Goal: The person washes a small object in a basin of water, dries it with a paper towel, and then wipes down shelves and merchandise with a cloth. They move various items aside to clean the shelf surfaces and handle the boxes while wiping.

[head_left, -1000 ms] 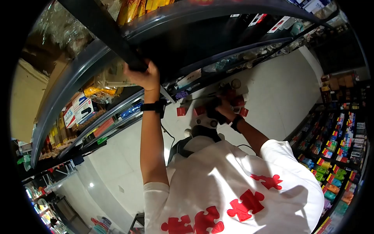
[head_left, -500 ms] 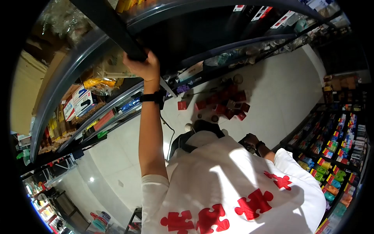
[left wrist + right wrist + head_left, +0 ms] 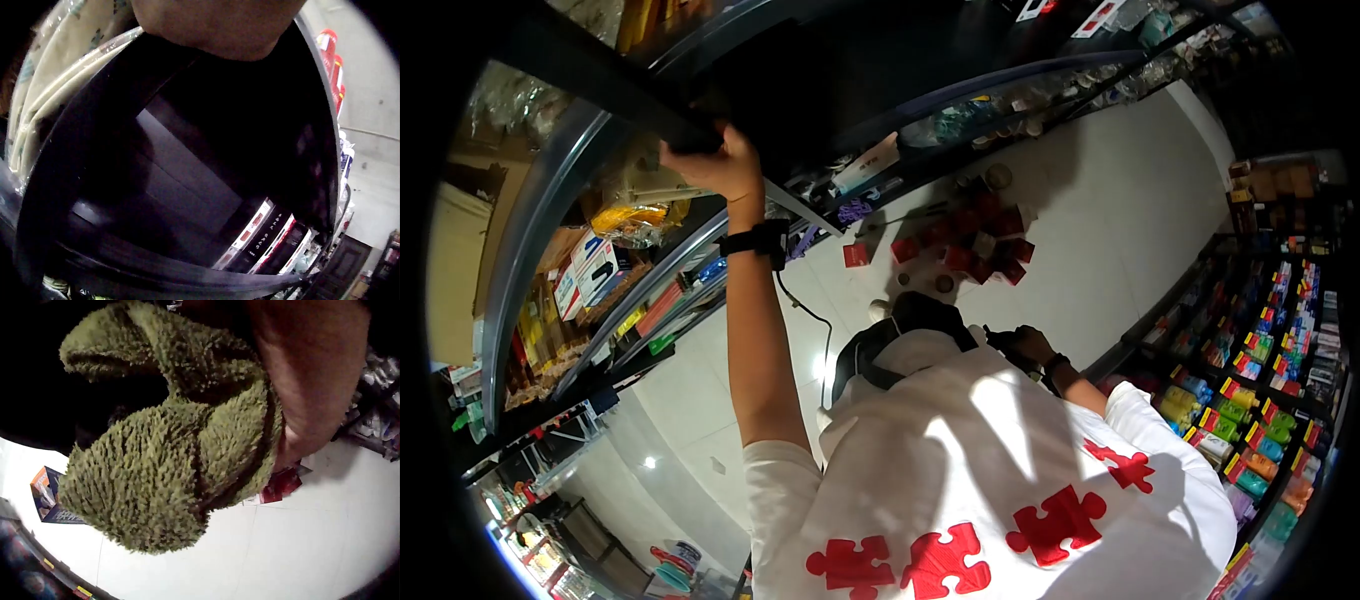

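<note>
My left hand [image 3: 725, 168] is raised to the shelf unit and grips a black bar [image 3: 625, 100] of it, thumb side toward the hanging goods. In the left wrist view, part of that hand [image 3: 219, 28] shows at the top, over the dark, glossy shelf surface [image 3: 181, 156]. A green, shaggy cleaning cloth [image 3: 140, 478] hangs bunched from my right hand [image 3: 312, 375], which holds it low beside the body. The head view has the right hand [image 3: 1030, 345] near the lap, where the cloth looks dark.
Several red boxes [image 3: 958, 259] lie scattered on the pale floor [image 3: 1090, 220] below the shelf. Boxed goods [image 3: 590, 270] and plastic-wrapped packs [image 3: 635, 220] fill the shelves at left. A rack of colourful bottles [image 3: 1230, 420] stands at right. A cable [image 3: 825, 330] hangs from the left wrist.
The right hand has drawn back from over the red boxes to beside the body, the cloth with it. My left hand keeps its grip on the bar while the head view shifts.
</note>
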A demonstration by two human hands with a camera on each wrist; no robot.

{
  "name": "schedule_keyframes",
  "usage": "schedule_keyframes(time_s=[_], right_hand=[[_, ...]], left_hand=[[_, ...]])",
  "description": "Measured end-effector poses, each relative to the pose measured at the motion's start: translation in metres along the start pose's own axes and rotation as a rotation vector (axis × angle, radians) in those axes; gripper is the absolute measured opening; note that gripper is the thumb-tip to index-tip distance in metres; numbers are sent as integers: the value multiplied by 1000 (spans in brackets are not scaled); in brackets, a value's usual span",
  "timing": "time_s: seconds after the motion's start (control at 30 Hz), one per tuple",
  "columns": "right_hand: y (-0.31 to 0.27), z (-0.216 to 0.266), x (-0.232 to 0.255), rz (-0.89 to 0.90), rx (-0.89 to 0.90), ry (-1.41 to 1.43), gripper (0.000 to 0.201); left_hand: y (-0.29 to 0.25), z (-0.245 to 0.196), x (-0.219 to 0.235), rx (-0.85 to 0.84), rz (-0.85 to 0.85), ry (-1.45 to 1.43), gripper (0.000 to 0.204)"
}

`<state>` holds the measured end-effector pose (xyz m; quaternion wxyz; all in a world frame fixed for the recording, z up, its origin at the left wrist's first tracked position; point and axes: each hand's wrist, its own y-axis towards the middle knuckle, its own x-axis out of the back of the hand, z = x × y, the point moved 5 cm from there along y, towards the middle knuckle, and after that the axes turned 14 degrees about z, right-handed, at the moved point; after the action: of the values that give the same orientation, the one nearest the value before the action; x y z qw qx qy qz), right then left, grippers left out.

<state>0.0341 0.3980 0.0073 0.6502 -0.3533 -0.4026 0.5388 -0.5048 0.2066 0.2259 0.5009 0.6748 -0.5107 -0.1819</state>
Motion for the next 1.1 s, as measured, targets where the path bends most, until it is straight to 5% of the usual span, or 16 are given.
schedule_keyframes(time_s=[0.13, 0.2, 0.33, 0.4, 0.73, 0.8, 1.0, 1.1], right_hand=[[-17, 3, 5, 33, 0, -25, 32], [-22, -7, 6, 118, -82, -75, 65], [-2, -79, 13, -6, -103, -155, 64], [-29, -63, 17, 37, -117, -50, 29], [-54, -107, 42, -86, -37, 99, 36], [-38, -139, 44, -123, -49, 135, 41], [-36, -163, 54, -132, -31, 98, 43], [-34, -169, 52, -65, -12, 55, 47]], left_hand=[[-5, 14, -5, 65, 52, -17, 70], [-6, 17, -5, 84, 29, -27, 73], [-5, 16, -4, 86, 43, -19, 72], [-5, 7, -2, 178, 77, -70, 69], [-1, -23, 16, 140, 197, -23, 80], [-10, -36, 21, 322, 287, -213, 81], [-89, -52, 49, 83, 412, -107, 80], [-157, -61, 65, 212, 632, -59, 76]])
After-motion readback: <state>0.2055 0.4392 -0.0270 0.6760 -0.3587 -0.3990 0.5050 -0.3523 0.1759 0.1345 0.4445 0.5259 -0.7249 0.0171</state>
